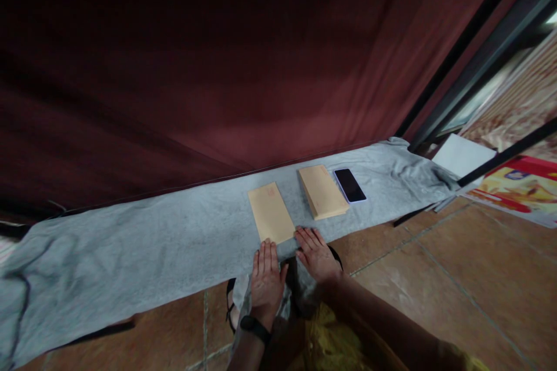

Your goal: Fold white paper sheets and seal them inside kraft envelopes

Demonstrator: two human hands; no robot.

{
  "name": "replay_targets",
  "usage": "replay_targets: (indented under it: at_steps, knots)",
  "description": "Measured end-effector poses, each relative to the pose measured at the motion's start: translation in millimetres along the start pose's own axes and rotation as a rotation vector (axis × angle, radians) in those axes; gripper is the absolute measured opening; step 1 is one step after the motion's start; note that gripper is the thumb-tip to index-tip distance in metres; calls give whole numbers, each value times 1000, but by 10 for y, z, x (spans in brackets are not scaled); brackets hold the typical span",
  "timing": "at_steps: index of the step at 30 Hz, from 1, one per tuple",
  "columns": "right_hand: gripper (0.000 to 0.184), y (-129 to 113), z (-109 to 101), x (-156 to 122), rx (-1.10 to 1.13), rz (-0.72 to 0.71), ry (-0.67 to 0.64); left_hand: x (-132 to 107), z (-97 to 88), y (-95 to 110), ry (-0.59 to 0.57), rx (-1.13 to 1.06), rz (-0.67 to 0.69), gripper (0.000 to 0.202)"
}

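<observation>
My left hand (pixel 266 278) lies flat with fingers stretched out on the near edge of a grey cloth (pixel 143 249), its fingertips touching the near end of a single tan envelope (pixel 270 212). A black band sits on that wrist. My right hand (pixel 316 254) also lies flat and open beside it, fingertips at the envelope's near right corner. Neither hand holds anything. A stack of tan envelopes (pixel 322 191) lies just right of the single one.
A dark phone (pixel 349 185) lies on the cloth right of the stack. A dark red curtain (pixel 209 69) hangs behind. Tiled floor (pixel 456 278) spreads to the right, with white paper (pixel 462 155) and a colourful poster (pixel 517 188) there.
</observation>
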State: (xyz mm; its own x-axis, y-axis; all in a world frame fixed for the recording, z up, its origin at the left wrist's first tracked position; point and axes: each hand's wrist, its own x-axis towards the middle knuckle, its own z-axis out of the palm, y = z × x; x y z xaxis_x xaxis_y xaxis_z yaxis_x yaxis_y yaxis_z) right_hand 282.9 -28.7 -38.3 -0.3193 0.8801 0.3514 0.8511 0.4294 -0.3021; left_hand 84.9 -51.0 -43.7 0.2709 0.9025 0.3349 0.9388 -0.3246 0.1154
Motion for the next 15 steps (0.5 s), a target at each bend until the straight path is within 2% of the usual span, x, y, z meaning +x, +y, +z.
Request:
replay_targets:
  at_steps: [7, 15]
  knots:
    - [54, -207, 75, 104, 37, -82, -48, 84, -82, -68, -40, 20, 7, 48]
    - [48, -215, 99, 189, -4, -67, -85, 313, -349, -220, -274, 151, 69, 56]
